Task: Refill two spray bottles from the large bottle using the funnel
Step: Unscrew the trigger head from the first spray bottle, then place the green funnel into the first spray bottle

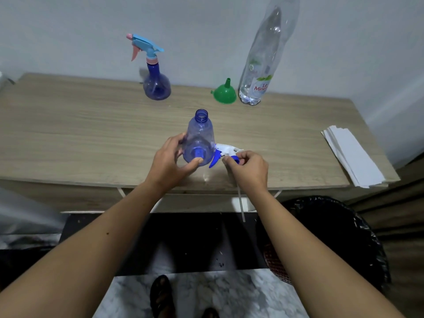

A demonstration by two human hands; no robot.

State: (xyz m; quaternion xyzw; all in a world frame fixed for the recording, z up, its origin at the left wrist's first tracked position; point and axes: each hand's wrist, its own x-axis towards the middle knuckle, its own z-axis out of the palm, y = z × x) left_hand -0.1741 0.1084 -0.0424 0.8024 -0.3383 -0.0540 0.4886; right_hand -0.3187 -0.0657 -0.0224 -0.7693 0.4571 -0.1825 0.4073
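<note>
A blue translucent spray bottle point(200, 138) stands near the table's front edge with its neck uncapped. My left hand point(171, 162) grips its lower body. Just to its right, my right hand point(249, 168) holds the white and blue spray head point(223, 152) by its collar, low over the table, with its clear dip tube point(241, 203) hanging past the edge. A second blue spray bottle point(156, 84) with a light blue and pink head stands at the back. A green funnel point(224, 92) rests upside down beside the large clear bottle point(261, 65) at the back right.
The wooden table point(80, 134) stands against a pale wall. A stack of white paper point(351, 154) lies at its right end. Under the table's right side sits a bin lined with a black bag point(344, 237). My sandalled feet show on the floor below.
</note>
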